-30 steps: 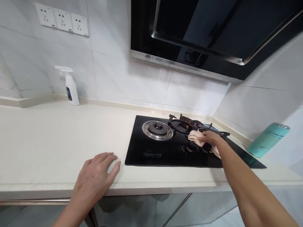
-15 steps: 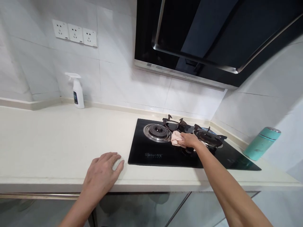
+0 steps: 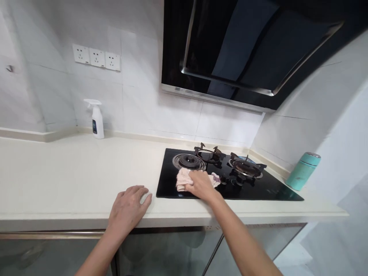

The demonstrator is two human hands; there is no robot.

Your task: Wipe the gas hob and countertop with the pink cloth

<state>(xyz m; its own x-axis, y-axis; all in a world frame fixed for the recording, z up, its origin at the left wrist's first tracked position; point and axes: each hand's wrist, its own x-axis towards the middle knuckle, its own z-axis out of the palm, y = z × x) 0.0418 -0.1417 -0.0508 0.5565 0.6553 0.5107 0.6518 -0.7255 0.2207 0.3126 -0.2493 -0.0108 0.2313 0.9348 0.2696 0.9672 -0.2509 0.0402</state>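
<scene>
My right hand (image 3: 199,184) presses a pale pink cloth (image 3: 183,178) onto the front left part of a black glass gas hob (image 3: 267,188). Its fingers are curled over the cloth, just in front of the left burner ring (image 3: 188,161). My left hand (image 3: 128,207) lies flat on the cream countertop (image 3: 71,176) near its front edge, fingers spread, holding nothing. A loose pan support (image 3: 209,153) sits behind the left burner, and the right burner (image 3: 246,167) carries its own support.
A white spray bottle (image 3: 96,119) stands at the back wall on the left. A teal flask (image 3: 302,171) stands at the right of the hob. A black extractor hood (image 3: 244,50) hangs above. Three wall sockets (image 3: 96,57) sit on the tiles. Cabinet fronts lie below the counter edge.
My right hand has slid the cloth leftward and toward me across the hob, from the right burner to the front left area. My left hand has stayed flat on the counter.
</scene>
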